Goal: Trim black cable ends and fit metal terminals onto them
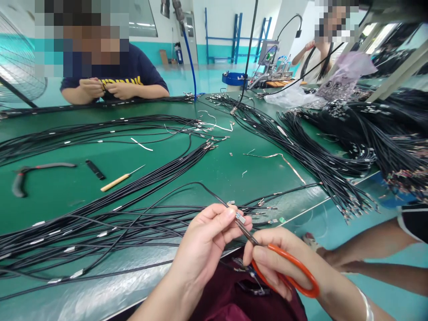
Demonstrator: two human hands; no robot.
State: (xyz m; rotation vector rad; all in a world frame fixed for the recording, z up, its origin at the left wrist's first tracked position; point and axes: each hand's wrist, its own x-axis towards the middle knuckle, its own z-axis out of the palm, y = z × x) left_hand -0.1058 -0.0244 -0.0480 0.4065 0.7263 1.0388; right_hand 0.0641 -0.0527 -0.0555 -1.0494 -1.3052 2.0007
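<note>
Between the thumb and fingers of my left hand is the end of a black cable, with a small metal connector at its tip. My right hand grips a pair of scissors with orange handles. The scissor blades reach up to the connector, near my left fingertips; whether they touch it I cannot make out. Below the hands, on dark red cloth over my lap, lie some small dark items with metal bits. Loose black cables with metal ends lie just left of my hands.
Pliers, a small black tool and a wooden-handled awl lie at left. Cable bundles cover the right side, near a plastic bag. A co-worker sits opposite; another person stands behind.
</note>
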